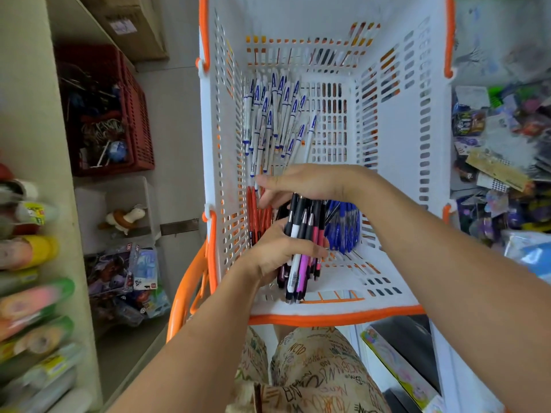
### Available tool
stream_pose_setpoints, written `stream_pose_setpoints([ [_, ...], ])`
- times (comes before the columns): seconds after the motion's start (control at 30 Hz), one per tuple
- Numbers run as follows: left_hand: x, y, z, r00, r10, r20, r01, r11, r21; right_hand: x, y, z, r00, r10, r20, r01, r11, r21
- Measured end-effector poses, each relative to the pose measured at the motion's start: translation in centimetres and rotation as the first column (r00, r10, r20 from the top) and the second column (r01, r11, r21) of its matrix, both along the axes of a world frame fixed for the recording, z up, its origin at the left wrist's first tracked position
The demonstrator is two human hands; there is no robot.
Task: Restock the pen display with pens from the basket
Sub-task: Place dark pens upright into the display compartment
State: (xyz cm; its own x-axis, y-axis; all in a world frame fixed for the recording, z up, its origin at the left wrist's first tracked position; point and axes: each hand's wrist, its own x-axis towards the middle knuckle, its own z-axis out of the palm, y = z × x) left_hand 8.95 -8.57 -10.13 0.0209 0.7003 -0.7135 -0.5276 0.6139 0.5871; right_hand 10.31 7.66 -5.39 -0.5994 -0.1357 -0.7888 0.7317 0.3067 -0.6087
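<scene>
A white slotted basket (402, 180) with orange trim fills the middle of the view. Inside lie several white-and-blue pens (277, 114) at the far left, orange pens (253, 216) along the left wall and blue pens (343, 228) near the front. My left hand (280, 248) grips a bundle of black, pink and purple clip pens (301, 251) inside the basket. My right hand (304, 183) reaches across above the bundle, its fingers touching the tops of those pens.
A shelf edge on the left carries blurred coloured tubes (29, 296). A red crate (131, 114) and packaged toys (125, 272) sit on the floor at left. Mixed stationery packs (504, 162) are piled at right. My patterned trousers (313, 371) show below the basket.
</scene>
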Motion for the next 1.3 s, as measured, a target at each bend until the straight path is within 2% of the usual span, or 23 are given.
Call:
stream_pose_setpoints([
  [0.13,0.0,0.0,0.1,0.998,-0.057,-0.02,0.057,0.998,-0.006,0.4,-0.8,-0.3,0.997,0.073,-0.002,-0.073,0.997,-0.023],
  [0.27,0.2,-0.1,0.0,0.996,-0.083,-0.027,0.083,0.996,-0.022,1.1,-0.9,-0.2,0.999,0.038,-0.023,-0.039,0.998,-0.057],
  [0.47,0.4,0.1,0.3,0.992,-0.118,-0.051,0.115,0.991,-0.071,2.3,-1.2,-0.6,0.99,0.138,-0.001,-0.137,0.99,0.044],
  [0.53,0.5,0.2,0.4,0.989,-0.136,-0.059,0.132,0.989,-0.065,2.7,-1.1,-0.6,0.998,0.054,-0.033,-0.054,0.999,0.011],
  [0.57,0.6,0.2,0.4,0.988,-0.136,-0.075,0.131,0.989,-0.069,2.9,-0.8,-0.6,0.995,-0.072,-0.073,0.071,0.997,-0.013],
  [0.6,0.7,0.3,0.5,0.988,-0.123,-0.093,0.116,0.99,-0.078,3.2,-0.4,-0.8,0.956,-0.263,-0.128,0.261,0.965,-0.033],
  [0.63,0.7,0.2,0.6,0.99,-0.092,-0.104,0.082,0.992,-0.094,3.5,0.2,-1.0,0.855,-0.488,-0.175,0.487,0.872,-0.052],
  [0.67,0.7,0.3,0.7,0.994,-0.047,-0.099,0.036,0.993,-0.109,3.9,0.8,-1.2,0.699,-0.688,-0.198,0.692,0.72,-0.059],
  [0.7,0.6,0.2,0.7,0.996,0.0,-0.088,-0.012,0.992,-0.126,4.3,1.3,-1.5,0.54,-0.817,-0.203,0.828,0.559,-0.046],
  [0.73,0.5,0.3,0.9,0.997,0.039,-0.072,-0.048,0.989,-0.137,4.7,1.5,-1.5,0.438,-0.878,-0.194,0.893,0.45,-0.019],
  [0.77,0.4,0.4,1.3,0.996,0.072,-0.05,-0.079,0.986,-0.148,5.1,1.2,-1.6,0.416,-0.892,-0.174,0.907,0.42,0.017],
  [0.83,0.4,0.8,2.2,0.987,0.161,0.02,-0.154,0.971,-0.183,6.1,-0.2,-1.5,0.45,-0.887,-0.106,0.893,0.45,0.02],
  [0.93,0.2,1.6,4.1,0.952,0.288,0.1,-0.27,0.949,-0.164,7.2,-2.2,-0.4,0.445,-0.895,0.017,0.893,0.442,-0.089],
  [1.0,-0.3,1.6,5.7,0.925,0.35,0.145,-0.334,0.934,-0.124,7.2,-3.3,1.0,0.515,-0.857,0.032,0.846,0.502,-0.179],
  [1.07,-0.8,0.9,7.9,0.888,0.415,0.199,-0.408,0.91,-0.076,6.1,-5.0,3.2,0.546,-0.838,-0.025,0.815,0.538,-0.215],
  [1.17,-1.6,-1.7,11.5,0.787,0.579,0.213,-0.583,0.811,-0.05,3.5,-8.4,6.6,0.499,-0.847,-0.184,0.815,0.531,-0.232],
  [1.3,-2.8,-7.2,15.9,0.609,0.754,0.245,-0.776,0.63,-0.013,-0.2,-14.2,10.1,0.594,-0.684,-0.423,0.694,0.702,-0.16],
])
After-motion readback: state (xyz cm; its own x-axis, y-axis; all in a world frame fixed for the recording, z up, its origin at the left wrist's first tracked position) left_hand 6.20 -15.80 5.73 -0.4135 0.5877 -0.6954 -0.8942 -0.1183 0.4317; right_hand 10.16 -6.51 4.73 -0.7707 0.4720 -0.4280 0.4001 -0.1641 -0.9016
